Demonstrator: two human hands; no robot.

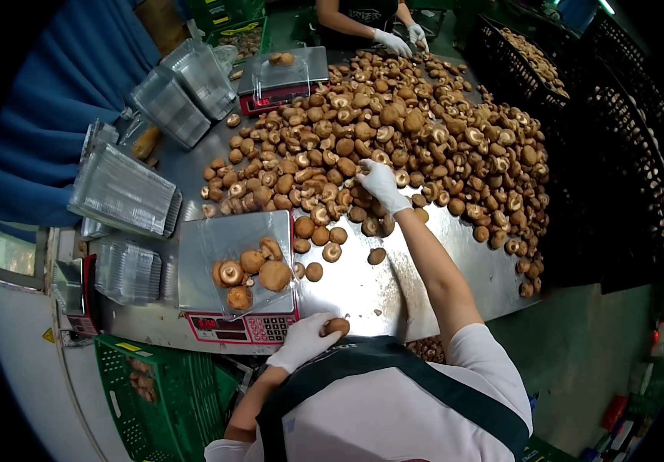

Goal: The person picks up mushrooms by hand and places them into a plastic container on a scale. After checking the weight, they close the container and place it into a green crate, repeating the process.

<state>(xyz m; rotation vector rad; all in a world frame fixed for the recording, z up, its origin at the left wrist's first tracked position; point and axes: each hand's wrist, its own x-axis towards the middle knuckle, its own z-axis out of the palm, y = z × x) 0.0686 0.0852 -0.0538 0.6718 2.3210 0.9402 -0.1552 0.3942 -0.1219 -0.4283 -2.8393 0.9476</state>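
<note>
Closest to you, your gloved left hand is pinching a single shiitake mushroom at the near edge of the steel table, just beside the weighing scale, whose clear tray is holding a few caps. The mushroom is likely light, soft and easily bruised, so you are better gripping it gently around the cap rim than by the stem. Farther out, your right hand is resting on the near edge of the mushroom pile, fingers curled down; whether they are closed on one cannot be told. Beyond, a co-worker's gloved hands are working by a second scale.
</note>
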